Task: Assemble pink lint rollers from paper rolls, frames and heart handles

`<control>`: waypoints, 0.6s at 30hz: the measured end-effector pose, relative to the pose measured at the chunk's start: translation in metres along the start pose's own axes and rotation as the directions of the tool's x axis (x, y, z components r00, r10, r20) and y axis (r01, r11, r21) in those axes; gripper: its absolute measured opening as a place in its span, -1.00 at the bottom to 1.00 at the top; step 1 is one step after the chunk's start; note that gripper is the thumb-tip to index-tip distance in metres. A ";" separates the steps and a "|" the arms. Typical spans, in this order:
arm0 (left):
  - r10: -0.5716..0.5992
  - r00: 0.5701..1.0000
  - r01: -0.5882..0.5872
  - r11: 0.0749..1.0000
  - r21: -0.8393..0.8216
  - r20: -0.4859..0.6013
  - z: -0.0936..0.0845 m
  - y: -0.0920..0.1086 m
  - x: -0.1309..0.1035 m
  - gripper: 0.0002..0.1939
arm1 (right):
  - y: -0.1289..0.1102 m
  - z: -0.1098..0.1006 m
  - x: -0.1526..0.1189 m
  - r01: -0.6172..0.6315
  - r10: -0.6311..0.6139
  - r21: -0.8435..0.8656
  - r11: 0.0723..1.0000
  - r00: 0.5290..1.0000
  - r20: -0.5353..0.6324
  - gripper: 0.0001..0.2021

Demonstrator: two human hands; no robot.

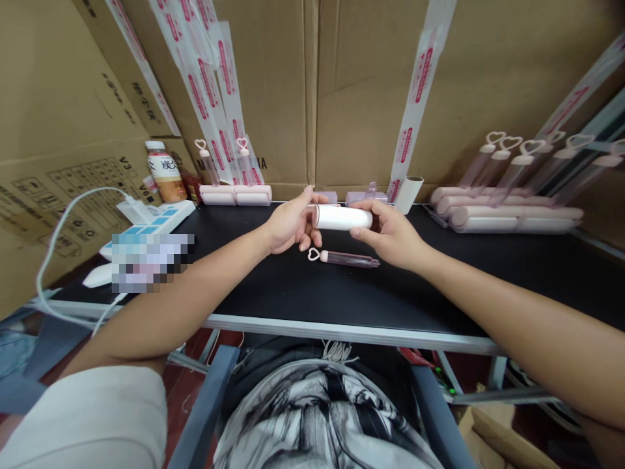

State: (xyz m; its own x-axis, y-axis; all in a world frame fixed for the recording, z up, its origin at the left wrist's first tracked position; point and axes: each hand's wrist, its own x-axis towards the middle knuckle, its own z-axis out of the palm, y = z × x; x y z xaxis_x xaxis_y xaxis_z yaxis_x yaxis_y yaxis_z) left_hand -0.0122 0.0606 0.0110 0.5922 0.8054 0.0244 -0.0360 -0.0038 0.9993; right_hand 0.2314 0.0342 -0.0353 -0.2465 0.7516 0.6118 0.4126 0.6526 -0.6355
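Centre frame, my right hand (388, 231) holds the white cylinder (342, 217) by its right end; my left hand (289, 225) curls at the other, grip unclear. I'd hold the white cylinder level.

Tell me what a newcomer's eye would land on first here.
Probably the white cylinder at the center, with the right hand gripping its right end and the left hand at the other. Just below, a heart-topped stick lies on the black tabletop. The eye might then go to the far right, where pale pink cylinders lie with more heart-topped sticks rising above them.
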 end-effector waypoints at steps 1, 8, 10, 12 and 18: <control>0.007 1.000 -0.008 1.000 0.005 0.003 0.000 -0.001 0.001 -0.43 | 0.000 0.000 0.000 -0.004 0.004 0.011 1.000 1.000 -0.012 -0.59; 0.484 0.761 -0.346 0.866 0.360 -0.432 -0.013 -0.018 0.015 -0.42 | 0.001 -0.001 0.001 -0.078 0.087 0.096 0.992 0.992 -0.089 -0.57; 0.652 0.631 -0.428 0.744 0.513 -0.420 -0.017 -0.023 0.017 -0.40 | 0.000 -0.001 0.002 -0.123 0.137 0.130 0.984 0.985 -0.105 -0.57; 0.762 0.545 -0.488 0.627 0.608 -0.349 -0.017 -0.025 0.014 -0.41 | -0.001 0.000 0.002 -0.163 0.185 0.180 0.970 0.976 -0.113 -0.56; 0.723 0.688 -0.576 0.486 0.658 0.068 -0.003 -0.026 0.001 -0.44 | -0.002 0.003 0.002 -0.194 0.237 0.289 0.938 0.964 -0.122 -0.50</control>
State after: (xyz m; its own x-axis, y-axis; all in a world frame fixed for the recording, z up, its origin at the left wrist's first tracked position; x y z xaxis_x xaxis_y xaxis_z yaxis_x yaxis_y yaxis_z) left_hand -0.0132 0.0635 -0.0153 0.4359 0.5111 0.7408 0.1710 -0.8552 0.4893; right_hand 0.2277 0.0349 -0.0344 -0.0334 0.8673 0.4966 0.1815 0.4939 -0.8504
